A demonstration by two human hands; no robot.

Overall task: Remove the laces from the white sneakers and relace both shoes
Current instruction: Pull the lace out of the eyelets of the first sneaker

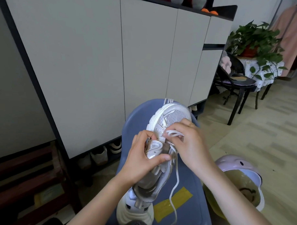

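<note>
**Over the blue chair: sneaker held, lace being worked**

Above the blue plastic chair (136, 115), a white mesh sneaker (173, 115) is gripped at its side by the curled left hand (141, 156), toe toward 12 o'clock. A white lace (173, 184) loop is pinched by the right hand (187, 144) at the eyelets; its tail hangs toward 6 o'clock. A second white sneaker (134, 211) lies at 6 o'clock, partly beneath the first.

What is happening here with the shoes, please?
A person is working on the lace of a white sneaker that lies over a blue chair. The left hand grips the sneaker at its middle, and the right hand pinches a loop of the white lace near the eyelets. One loose end of the lace hangs down over the seat. The second sneaker lies lower on the same chair, nearer the person.
</note>
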